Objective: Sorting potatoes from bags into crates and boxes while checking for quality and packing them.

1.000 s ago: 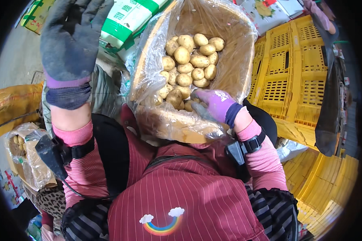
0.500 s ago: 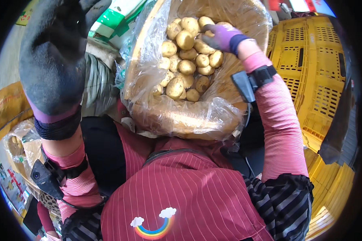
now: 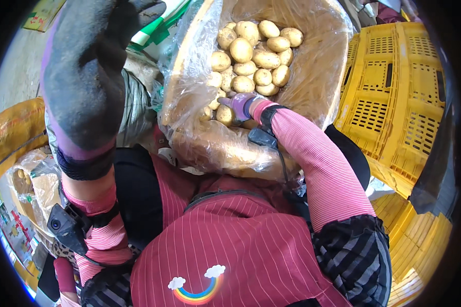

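My left hand (image 3: 89, 77), in a dark grey and purple glove, is raised close to the camera at upper left, fingers apart and partly cut off, nothing visible in them. My right hand (image 3: 235, 104), in a purple glove, reaches into a cardboard box (image 3: 205, 143) lined with clear plastic. Its partly hidden fingers are extended onto the potatoes (image 3: 245, 66) at the lower left of the pile, with none visibly lifted.
Yellow perforated crates (image 3: 386, 102) stand at right. At left are an orange sack (image 3: 13, 128), another plastic-lined box (image 3: 41, 187) and a carton (image 3: 41, 15). Green-and-white packages (image 3: 156, 28) lie behind my left hand.
My right hand went up to the back of the potato pile, then came down and leftward to its lower left. My left hand stays raised and has shifted slightly.
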A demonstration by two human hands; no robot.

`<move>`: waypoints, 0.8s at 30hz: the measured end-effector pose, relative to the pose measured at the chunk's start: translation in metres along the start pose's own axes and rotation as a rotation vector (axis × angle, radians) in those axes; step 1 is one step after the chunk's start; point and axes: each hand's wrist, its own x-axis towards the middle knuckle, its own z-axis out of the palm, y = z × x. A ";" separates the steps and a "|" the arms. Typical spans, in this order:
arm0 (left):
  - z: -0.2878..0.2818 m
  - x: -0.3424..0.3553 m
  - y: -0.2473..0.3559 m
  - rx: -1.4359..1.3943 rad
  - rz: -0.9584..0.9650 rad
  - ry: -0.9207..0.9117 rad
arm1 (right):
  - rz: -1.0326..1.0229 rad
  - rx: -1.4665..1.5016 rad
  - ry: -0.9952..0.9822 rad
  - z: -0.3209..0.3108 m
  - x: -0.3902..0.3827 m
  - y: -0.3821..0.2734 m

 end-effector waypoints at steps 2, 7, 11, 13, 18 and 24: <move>-0.004 0.002 0.003 -0.040 -0.044 -0.019 | 0.003 0.034 0.027 -0.004 -0.002 0.002; 0.006 0.004 0.010 -0.109 -0.155 0.040 | 0.025 0.121 -0.006 -0.027 -0.006 -0.005; 0.016 0.003 0.015 -0.003 -0.073 -0.047 | 0.092 0.180 -0.048 -0.038 -0.021 0.003; 0.023 0.002 0.024 0.036 -0.201 0.015 | 0.162 0.249 -0.057 -0.045 -0.036 0.010; 0.003 0.002 0.010 -0.001 -0.275 -0.171 | 0.185 0.323 0.072 -0.093 -0.091 0.015; -0.010 -0.013 -0.025 0.483 -0.149 -0.702 | 0.041 0.953 0.361 -0.147 -0.193 0.000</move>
